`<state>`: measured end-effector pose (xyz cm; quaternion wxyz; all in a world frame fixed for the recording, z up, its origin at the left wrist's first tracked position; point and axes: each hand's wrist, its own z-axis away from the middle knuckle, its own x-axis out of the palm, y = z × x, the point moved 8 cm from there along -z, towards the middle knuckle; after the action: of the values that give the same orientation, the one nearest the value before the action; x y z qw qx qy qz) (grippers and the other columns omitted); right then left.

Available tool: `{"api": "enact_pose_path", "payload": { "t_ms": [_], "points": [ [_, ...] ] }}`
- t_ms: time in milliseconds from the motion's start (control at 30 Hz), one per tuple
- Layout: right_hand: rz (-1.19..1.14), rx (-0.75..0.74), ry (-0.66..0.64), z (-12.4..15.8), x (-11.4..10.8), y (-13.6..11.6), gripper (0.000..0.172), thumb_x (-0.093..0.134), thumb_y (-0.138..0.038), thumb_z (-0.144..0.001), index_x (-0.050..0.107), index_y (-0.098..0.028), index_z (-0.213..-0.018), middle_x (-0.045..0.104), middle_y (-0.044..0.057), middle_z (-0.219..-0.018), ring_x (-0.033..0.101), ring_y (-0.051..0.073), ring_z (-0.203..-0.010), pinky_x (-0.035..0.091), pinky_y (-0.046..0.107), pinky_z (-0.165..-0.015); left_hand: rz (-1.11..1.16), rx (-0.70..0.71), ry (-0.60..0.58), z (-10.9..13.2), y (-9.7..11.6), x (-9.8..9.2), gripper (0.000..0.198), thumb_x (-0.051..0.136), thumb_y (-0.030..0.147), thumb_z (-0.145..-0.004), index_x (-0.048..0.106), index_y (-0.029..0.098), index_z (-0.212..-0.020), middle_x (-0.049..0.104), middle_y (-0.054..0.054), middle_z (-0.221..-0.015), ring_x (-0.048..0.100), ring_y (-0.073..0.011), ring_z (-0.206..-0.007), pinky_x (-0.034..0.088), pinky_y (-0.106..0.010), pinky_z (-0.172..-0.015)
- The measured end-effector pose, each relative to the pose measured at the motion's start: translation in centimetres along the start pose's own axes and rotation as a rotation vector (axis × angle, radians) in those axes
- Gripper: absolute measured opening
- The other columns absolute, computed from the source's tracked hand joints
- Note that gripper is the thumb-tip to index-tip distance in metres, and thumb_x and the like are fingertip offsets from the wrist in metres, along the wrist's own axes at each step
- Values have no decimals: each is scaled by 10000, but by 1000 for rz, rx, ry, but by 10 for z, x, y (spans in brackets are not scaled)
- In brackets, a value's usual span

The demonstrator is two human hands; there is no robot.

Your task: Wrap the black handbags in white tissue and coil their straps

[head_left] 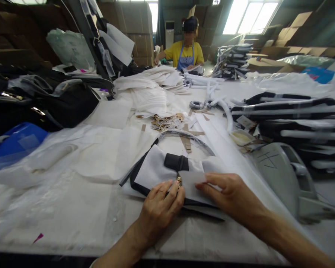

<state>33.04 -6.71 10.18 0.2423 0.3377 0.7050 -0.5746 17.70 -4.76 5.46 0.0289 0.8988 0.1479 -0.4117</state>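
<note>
A black handbag (139,169) lies on the table, its front covered with white sheet and its handle arching away from me. A short black strap (176,162) crosses the upper middle, with a gold metal clasp (179,181) below it. My left hand (163,204) rests on the bag's lower front, fingers stretched side by side, fingertips against the clasp; its thumb is hidden. Between thumb and fingers, my right hand (226,190) pinches a small white sheet (192,179), which lies over the bag just right of the clasp.
Beyond the bag lie a heap of tags with strings (167,122) and brown card strips (186,143). White sheets (147,93) are stacked further back. A grey tape dispenser (284,178) and wrapped black bags (296,111) stand right. Across the table is a person in a yellow shirt (171,54).
</note>
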Motion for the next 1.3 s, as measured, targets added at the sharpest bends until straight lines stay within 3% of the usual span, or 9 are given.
{"api": "enact_pose_path", "payload": {
  "t_ms": [133, 267, 467, 667, 833, 933, 1067, 1200, 1300],
  "points": [
    [337, -298, 160, 34, 23, -31, 243, 497, -132, -951, 689, -193, -1087, 762, 52, -1031, 719, 204, -942, 568, 358, -912, 4, -17, -10, 4, 0, 2, 247, 468, 142, -984, 656, 155, -1145, 702, -75, -1174, 626, -225, -1133, 460, -365, -996],
    [501, -443, 195, 47, 30, -43, 320, 436, -88, -946, 653, -123, -1178, 724, 117, -1147, 675, 233, -1075, 555, 405, -958, 2, -7, -8, 2, 0, -1, 343, 446, 177, -1001, 577, 195, -1318, 665, -81, -1261, 618, -224, -1148, 469, -364, -980],
    [427, -493, 188, 50, 24, -50, 315, 441, -55, -937, 690, -135, -1112, 700, 127, -1152, 635, 224, -1078, 554, 388, -915, 37, 30, -52, -1, -1, -3, 427, 434, 174, -1006, 476, 260, -1422, 570, -70, -1404, 599, -230, -1189, 483, -372, -959],
    [334, -589, 99, 80, 31, -59, 250, 522, -86, -935, 687, -139, -1115, 706, 91, -1177, 557, 226, -1237, 418, 438, -1110, 89, 17, -81, 2, -2, 0, 375, 392, 197, -1025, 544, 256, -1363, 609, -32, -1363, 596, -223, -1188, 464, -362, -971],
    [253, -498, 49, 105, 40, -47, 219, 616, -125, -903, 683, -141, -1111, 735, 74, -1075, 616, 199, -1141, 456, 362, -1064, 90, 30, -108, 1, -1, 2, 340, 413, 205, -1022, 585, 248, -1312, 602, -8, -1375, 588, -230, -1191, 451, -362, -968],
    [297, -374, -29, 108, 58, -31, 320, 642, -218, -897, 642, -154, -1210, 702, 91, -1189, 606, 235, -1163, 485, 399, -1019, 83, 30, -114, 0, -1, 4, 345, 415, 197, -1019, 581, 244, -1318, 603, -13, -1374, 589, -234, -1188, 447, -366, -965],
    [243, -262, -93, 104, 73, -16, 341, 689, -212, -855, 646, -199, -1193, 716, 64, -1127, 649, 219, -1044, 473, 429, -1013, 74, 44, -112, 0, 0, 5, 362, 409, 180, -1013, 571, 236, -1332, 599, -22, -1378, 587, -241, -1190, 438, -378, -976],
    [138, -224, -99, 99, 68, -15, 242, 679, -182, -869, 670, -207, -1110, 725, 39, -1025, 656, 198, -967, 502, 374, -919, 77, 38, -122, 0, 0, 5, 377, 401, 169, -1012, 556, 230, -1350, 586, -25, -1393, 563, -247, -1226, 415, -394, -1013],
    [59, -291, -18, 96, 47, -33, 152, 594, -130, -922, 675, -180, -1041, 719, 34, -913, 653, 150, -830, 518, 286, -794, 74, 33, -123, 0, 1, 6, 370, 406, 176, -1013, 561, 232, -1344, 591, -23, -1387, 564, -244, -1226, 418, -392, -1012]
  ]
}}
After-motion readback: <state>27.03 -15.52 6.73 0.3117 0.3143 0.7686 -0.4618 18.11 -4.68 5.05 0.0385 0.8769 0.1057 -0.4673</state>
